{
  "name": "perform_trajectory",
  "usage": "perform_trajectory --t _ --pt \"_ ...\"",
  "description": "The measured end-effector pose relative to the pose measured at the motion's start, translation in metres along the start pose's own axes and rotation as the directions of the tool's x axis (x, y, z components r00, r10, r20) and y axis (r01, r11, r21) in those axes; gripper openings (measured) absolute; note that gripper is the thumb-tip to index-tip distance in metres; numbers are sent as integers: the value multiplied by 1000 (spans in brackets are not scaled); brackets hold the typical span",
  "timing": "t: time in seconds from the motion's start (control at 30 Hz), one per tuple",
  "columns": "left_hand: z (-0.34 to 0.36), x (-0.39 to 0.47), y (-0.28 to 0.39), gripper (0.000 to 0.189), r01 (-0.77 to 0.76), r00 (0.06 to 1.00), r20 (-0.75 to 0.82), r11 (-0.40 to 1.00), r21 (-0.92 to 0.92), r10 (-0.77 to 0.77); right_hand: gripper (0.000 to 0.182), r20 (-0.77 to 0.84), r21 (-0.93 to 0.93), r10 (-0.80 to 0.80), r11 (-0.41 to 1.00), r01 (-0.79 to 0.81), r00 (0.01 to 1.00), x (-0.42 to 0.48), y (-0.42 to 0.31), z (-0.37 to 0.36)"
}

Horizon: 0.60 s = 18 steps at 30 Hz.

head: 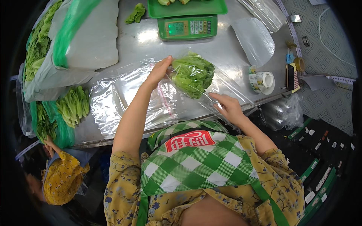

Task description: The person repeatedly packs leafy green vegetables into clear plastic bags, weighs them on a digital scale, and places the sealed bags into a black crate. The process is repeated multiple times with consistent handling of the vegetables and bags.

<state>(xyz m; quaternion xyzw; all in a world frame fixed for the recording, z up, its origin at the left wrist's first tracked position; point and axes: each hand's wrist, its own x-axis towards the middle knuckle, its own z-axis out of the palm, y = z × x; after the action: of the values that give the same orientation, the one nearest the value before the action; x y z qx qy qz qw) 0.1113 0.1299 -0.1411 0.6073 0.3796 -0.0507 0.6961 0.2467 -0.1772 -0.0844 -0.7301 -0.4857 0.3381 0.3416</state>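
A head of green leafy lettuce (193,75) lies inside a clear plastic bag (226,84) on the metal table. At the lettuce's left side, my left hand (159,70) rests against the bag with its fingers close together; whether it pinches the film is hidden. My right hand (228,108) is at the bag's lower edge, below and right of the lettuce. Its fingers are apart and touch or nearly touch the film. Flat clear plastic bags (135,93) lie in a shiny stack under and beside my left forearm.
A green digital scale (188,26) holds vegetables on its tray (188,10). At right stand a label roll (263,80) and a plastic sheet (256,41). Lettuce bundles (74,106) lie left, near a lined crate (90,42) and another person's hand (51,145). A loose leaf (136,13) lies beyond.
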Motion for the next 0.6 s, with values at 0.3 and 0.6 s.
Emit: perform_trajectory --t 0.3,0.6 --pt "5 0 -10 76 32 993 117 983 -181 -11 55 -177 -297 -362 906 301 915 48 -15 19" --pt "9 -16 -6 83 96 959 283 954 -283 -13 42 -192 -29 -253 967 252 948 50 -26 41"
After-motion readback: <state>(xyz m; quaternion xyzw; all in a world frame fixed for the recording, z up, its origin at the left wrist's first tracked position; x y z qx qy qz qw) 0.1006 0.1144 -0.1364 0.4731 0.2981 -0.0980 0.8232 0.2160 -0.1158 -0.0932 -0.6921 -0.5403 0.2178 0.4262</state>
